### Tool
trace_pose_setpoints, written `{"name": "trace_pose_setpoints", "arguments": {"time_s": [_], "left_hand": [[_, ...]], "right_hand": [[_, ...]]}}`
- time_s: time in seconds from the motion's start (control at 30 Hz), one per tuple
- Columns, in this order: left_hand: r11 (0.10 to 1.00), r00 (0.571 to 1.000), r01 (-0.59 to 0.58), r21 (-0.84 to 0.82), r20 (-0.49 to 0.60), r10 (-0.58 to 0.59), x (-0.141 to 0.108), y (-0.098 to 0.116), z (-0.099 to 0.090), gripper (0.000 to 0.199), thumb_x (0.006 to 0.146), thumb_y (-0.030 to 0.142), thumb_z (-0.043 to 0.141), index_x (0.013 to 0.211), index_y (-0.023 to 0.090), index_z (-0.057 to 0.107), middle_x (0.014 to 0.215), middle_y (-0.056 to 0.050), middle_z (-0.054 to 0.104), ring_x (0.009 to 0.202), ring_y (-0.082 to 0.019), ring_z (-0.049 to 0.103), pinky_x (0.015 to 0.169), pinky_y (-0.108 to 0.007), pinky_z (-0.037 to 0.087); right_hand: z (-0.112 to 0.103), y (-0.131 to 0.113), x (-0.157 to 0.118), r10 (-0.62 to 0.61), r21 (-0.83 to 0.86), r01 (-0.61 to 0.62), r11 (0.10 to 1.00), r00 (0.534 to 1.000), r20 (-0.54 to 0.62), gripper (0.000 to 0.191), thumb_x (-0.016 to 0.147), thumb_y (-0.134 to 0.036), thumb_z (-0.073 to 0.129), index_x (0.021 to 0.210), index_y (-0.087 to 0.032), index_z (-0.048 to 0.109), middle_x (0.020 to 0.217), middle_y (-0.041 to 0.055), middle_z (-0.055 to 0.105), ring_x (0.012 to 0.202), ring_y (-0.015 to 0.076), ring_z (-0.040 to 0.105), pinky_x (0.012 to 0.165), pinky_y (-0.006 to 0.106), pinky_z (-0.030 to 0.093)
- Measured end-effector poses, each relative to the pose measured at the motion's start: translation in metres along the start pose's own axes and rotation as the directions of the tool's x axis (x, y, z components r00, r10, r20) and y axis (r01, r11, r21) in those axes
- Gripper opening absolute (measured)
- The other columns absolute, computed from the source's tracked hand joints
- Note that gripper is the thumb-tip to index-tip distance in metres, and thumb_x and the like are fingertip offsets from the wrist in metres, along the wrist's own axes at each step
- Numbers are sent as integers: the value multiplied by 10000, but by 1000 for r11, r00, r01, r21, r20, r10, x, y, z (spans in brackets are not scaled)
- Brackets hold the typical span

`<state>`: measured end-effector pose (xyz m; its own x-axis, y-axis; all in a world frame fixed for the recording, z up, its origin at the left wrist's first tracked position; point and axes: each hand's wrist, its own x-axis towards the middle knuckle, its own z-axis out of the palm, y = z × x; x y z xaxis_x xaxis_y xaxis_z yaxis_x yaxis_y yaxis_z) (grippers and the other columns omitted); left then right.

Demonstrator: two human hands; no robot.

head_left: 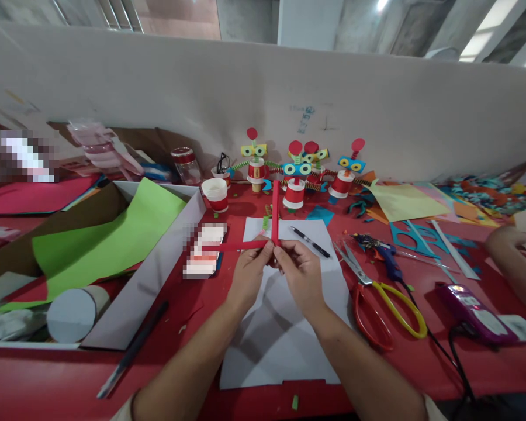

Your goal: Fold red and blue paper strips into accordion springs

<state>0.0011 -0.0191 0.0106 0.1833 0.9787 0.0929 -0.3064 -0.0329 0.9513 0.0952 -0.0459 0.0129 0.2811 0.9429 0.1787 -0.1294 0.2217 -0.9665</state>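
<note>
Two narrow red paper strips meet at a right angle between my hands. One red paper strip [275,207] points away from me, and the other red strip [234,247] stretches to the left. My left hand [253,266] pinches the corner where they join. From the other side, my right hand [300,269] closes on the same corner, fingertips touching those of the left. Beneath both hands lies a white paper sheet [284,327]. A black pen [310,241] rests on the sheet beyond my right hand.
Scissors [372,286] and a blue glue gun [388,260] lie right, with a corded purple device [477,313]. Several paper-cup figures [294,193] stand at the back near a cup [215,195]. A box [144,292] holds green paper at left. Another person's arm [519,257] reaches in at right.
</note>
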Motion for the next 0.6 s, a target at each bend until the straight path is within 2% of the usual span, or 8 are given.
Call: {"name": "trace_pose_setpoints", "arguments": {"time_s": [0.1,0.17,0.27,0.37,0.47,0.6], "left_hand": [[963,995,-103,250,19,101,-1,0,-3,226,849,366,543,700,197,562,642,22,513,638,-129,475,637,-257,389],[945,991,-135,299,51,126,-1,0,-4,198,843,347,544,709,203,566,662,16,530,661,-140,494,661,-265,400],[975,993,-101,199,82,86,3,-2,-6,190,823,326,546,689,196,576,669,2,556,650,-146,506,654,-278,414],[1000,999,18,14,47,-19,7,-4,-7,137,775,296,596,698,183,605,649,8,574,609,-133,508,634,-281,423],[980,992,127,-151,10,-127,10,-5,-8,127,683,273,703,732,169,650,678,4,616,621,-122,539,659,-284,439],[945,976,217,-244,20,-219,10,-7,-9,192,641,309,754,698,139,685,668,-28,647,634,-129,566,688,-303,451]], "right_hand": [[-2,1,4,55,79,-56,995,998,8,133,759,-303,652,779,-172,652,584,-25,591,533,97,513,493,233,391],[-3,2,7,100,133,-100,986,995,8,132,741,-296,660,769,-167,659,550,-34,571,504,87,488,476,228,368],[-4,2,12,170,205,-166,965,986,2,135,708,-295,677,731,-164,654,510,-47,542,461,72,439,446,222,319],[-4,2,14,207,251,-200,947,978,-1,146,679,-300,691,706,-163,647,510,-47,544,449,65,423,431,218,293],[-4,3,14,218,250,-209,945,976,-9,141,668,-297,695,703,-166,654,496,-55,521,449,67,426,430,218,298],[-4,4,14,210,247,-197,949,977,-29,154,662,-308,701,705,-169,651,517,-51,531,457,69,438,432,220,310]]}}
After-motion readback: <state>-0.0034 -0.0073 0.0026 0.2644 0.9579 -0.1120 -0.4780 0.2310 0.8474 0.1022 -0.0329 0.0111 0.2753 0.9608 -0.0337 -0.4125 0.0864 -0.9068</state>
